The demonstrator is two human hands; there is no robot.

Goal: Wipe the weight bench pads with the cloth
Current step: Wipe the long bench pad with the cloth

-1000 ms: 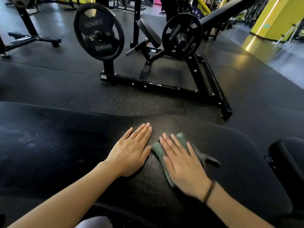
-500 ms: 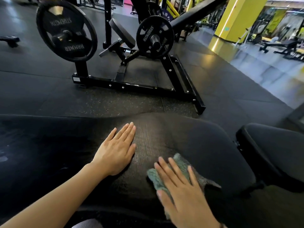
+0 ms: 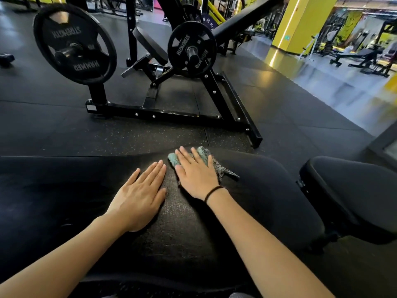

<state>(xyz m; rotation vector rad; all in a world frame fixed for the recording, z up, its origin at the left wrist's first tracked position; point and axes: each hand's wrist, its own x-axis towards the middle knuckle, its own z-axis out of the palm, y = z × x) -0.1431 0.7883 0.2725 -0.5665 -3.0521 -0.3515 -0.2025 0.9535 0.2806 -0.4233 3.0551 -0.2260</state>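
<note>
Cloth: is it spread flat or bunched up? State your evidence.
Bunched. The cloth sits in a rumpled wad under the right hand on the pad, one end trailing out sideways.

Left hand (image 3: pixel 137 196), right hand (image 3: pixel 196 175) flat (palms down).

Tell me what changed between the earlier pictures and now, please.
The right hand slid the cloth away from the person, up to the far edge of the bench pad, after first pulling it nearer. The left hand stayed flat on the pad; no grip changed.
</note>
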